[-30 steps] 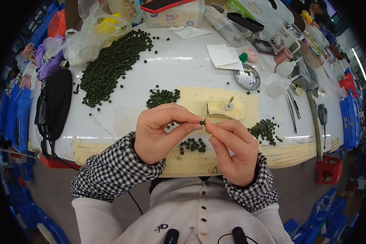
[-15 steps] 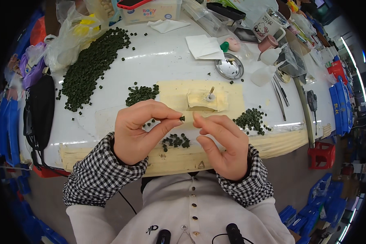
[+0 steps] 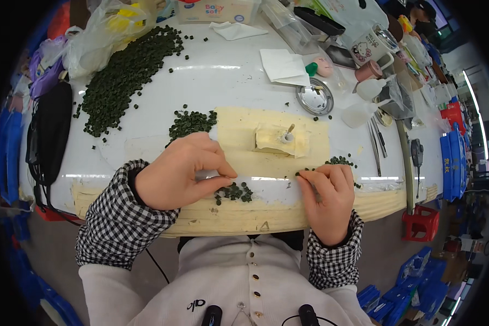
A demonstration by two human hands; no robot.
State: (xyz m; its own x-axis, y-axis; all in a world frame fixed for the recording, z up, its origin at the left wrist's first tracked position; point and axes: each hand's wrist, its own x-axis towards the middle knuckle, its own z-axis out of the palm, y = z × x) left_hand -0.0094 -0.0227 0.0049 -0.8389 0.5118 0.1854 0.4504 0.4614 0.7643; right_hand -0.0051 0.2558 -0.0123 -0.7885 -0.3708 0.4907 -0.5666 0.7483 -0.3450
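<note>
White and glossy, the table [image 3: 223,87] is carrying a big pile [image 3: 127,79] of dark green bits at its far left. The left hand [image 3: 182,171] is arching over the near side, thumb and forefinger close together; whether they are holding anything cannot be told. The right hand [image 3: 332,201] is pinching, its other fingers curling. Beyond, a cream block [image 3: 269,144] is sitting between the hands. A small pile [image 3: 236,193] is lying beside the left fingertips; one green piece [image 3: 298,174] is showing in the right pinch.

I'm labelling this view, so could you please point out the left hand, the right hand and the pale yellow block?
Left hand [image 3: 180,172], head view: middle of hand.
Right hand [image 3: 330,202], head view: middle of hand.
Pale yellow block [image 3: 270,137], head view: top surface.
</note>
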